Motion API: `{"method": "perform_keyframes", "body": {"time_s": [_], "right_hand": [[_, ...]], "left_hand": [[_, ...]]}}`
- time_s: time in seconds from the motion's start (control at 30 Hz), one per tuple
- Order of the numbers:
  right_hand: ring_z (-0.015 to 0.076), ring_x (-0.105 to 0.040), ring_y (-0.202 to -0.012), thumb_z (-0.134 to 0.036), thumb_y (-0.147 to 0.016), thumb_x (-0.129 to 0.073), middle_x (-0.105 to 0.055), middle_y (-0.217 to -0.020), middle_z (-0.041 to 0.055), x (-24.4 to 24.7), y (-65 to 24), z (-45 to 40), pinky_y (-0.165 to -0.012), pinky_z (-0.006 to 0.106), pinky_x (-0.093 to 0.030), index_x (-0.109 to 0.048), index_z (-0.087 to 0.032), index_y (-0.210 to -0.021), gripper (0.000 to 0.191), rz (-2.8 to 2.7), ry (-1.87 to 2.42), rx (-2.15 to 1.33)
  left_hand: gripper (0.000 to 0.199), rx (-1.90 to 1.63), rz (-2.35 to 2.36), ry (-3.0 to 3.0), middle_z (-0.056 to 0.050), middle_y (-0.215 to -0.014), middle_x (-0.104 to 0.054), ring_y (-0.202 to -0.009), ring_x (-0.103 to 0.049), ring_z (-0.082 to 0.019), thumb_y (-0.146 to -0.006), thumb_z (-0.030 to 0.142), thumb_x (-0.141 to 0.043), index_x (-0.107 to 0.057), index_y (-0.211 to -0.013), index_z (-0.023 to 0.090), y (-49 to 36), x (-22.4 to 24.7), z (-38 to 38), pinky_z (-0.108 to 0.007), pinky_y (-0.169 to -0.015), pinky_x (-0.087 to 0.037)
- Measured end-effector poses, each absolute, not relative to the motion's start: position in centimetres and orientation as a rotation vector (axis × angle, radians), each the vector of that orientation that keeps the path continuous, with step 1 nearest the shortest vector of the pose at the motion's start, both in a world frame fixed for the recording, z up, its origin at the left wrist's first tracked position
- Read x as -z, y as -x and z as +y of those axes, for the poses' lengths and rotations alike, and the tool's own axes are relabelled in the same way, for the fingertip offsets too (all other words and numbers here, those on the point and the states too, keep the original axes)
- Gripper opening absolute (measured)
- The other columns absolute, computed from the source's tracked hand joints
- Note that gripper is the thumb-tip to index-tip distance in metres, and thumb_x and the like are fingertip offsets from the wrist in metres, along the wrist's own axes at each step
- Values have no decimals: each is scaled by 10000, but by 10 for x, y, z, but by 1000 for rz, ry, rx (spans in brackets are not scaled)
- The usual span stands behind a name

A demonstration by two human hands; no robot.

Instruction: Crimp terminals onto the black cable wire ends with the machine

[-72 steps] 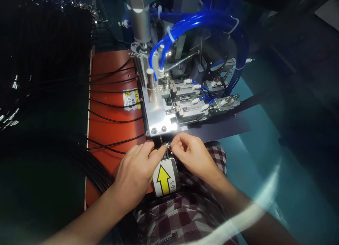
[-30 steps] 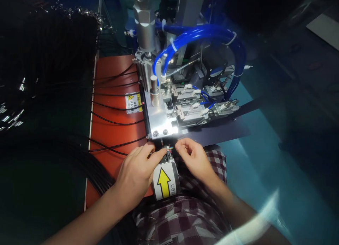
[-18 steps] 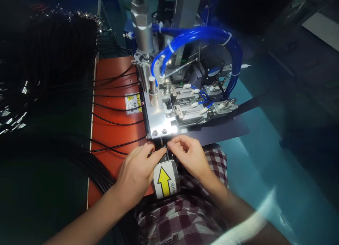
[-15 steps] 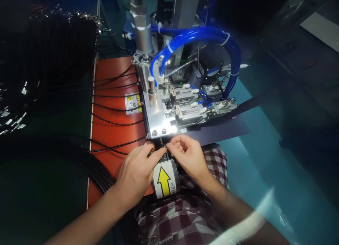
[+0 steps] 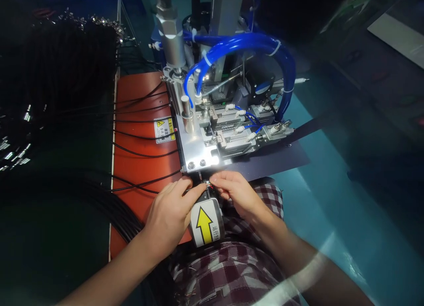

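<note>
While hands [image 5: 172, 209] [image 5: 236, 192], nearly closed, seemingly pinch fine wires [image 5: 211, 186], pointing rightward, long axis crosswise

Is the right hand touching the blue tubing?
No, the right hand is at the small wires below the metal plate, while the blue tubing loops apart from it, farther up the view.

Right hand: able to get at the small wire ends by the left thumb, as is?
Likely yes: the right hand has its fingertips right beside the wire ends, nothing visible between; the left hand is on the other side. Contact is too small to tell.
</note>
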State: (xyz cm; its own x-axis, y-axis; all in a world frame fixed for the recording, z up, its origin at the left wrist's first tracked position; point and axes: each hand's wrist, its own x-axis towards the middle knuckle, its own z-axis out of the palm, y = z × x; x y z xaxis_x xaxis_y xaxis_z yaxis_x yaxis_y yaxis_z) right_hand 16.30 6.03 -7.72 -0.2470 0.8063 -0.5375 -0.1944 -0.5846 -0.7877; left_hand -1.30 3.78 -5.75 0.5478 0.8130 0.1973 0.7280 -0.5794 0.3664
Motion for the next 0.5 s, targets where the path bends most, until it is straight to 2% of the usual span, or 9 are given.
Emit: {"method": "perform_keyframes", "body": {"time_s": [0.1, 0.27, 0.5], "right_hand": [[52, -273, -416, -315, -679, -641, -397, -473, -71, 77, -163, 59, -418, 215, -160, -518, -149, -562, 237, -786, 1306, -1896], [73, -324, -419, -341, -715, -636, -409, -457, -80, 79, -163, 55, -413, 218, -222, -543, -160, -675, 208, -925, 1380, -1692], [41, -252, -416, -358, -672, -674, -379, -492, -73, 84, -164, 59, -451, 234, -121, -485, -151, -549, 306, -709, 1232, -1976]], "left_hand": [[306, -519, 1291, -2535, -98, -844, -572, -723, -546, -220, -870, 111, -441, -637, -1105, 125, 13, 58, 38, -334, -605, -481], [319, -523, 1300, -2524, -98, -859, -571, -734, -548, -209, -886, 118, -407, -639, -1105, 137, 13, 59, 37, -320, -613, -477], [316, -545, 1285, -2514, -96, -863, -574, -745, -547, -207, -891, 119, -402, -641, -1097, 127, 14, 60, 38, -322, -628, -479]]}}
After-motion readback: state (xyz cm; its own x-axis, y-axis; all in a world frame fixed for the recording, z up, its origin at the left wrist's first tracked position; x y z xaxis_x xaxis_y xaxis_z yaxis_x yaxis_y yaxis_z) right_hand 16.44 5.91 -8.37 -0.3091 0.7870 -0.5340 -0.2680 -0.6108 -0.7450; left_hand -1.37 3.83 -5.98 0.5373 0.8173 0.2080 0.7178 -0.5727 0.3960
